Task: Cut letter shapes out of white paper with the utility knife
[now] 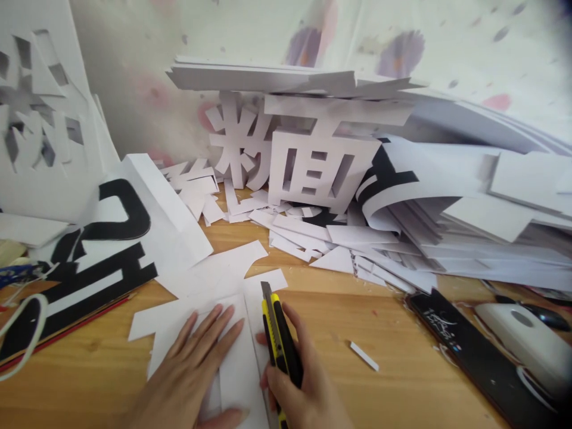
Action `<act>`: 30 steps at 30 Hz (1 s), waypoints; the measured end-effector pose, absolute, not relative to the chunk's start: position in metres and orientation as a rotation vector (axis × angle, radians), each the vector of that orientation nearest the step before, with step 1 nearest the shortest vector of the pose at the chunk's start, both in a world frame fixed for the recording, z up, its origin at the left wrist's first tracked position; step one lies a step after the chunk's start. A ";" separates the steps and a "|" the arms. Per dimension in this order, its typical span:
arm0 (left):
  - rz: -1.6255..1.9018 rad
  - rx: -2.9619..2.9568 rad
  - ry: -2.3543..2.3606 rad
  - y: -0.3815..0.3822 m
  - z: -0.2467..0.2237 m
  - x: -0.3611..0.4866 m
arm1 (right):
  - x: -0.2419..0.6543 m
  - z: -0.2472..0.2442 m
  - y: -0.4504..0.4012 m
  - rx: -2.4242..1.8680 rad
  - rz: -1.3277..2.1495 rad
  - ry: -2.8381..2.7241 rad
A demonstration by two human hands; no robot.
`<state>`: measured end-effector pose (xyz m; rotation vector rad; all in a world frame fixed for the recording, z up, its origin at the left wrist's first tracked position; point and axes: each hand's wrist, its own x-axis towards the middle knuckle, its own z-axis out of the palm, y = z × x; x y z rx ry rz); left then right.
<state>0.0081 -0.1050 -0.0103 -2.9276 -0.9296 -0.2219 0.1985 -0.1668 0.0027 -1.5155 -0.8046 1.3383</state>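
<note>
My left hand (201,357) lies flat on a white foam board piece (241,357), fingers stretched forward. In my right hand (304,375) is a yellow and black utility knife (276,333), its blade extended and pointing away from me. The knife lies along the right side of the board piece, and I cannot tell whether the blade touches anything. More white cut pieces lie under and beyond my left hand, among them a curved-edged sheet (214,268). A small white strip (364,356) rests on the wood to the right.
White cut-out characters (322,161) stand at the back with a stack of boards (268,77) above. Scraps (304,238) are heaped before them. Black cut shapes (89,286) lie left, a black bar (465,345) and white device (522,339) right, on the wooden table (322,298).
</note>
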 end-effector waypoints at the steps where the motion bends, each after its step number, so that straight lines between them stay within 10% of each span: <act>1: -0.232 -2.921 -0.908 -0.105 -0.010 0.008 | 0.197 0.005 -0.165 -1.471 1.393 -0.711; 30: -0.225 -2.944 -0.819 -0.099 -0.010 0.007 | 0.196 -0.001 -0.160 -1.341 1.508 -0.512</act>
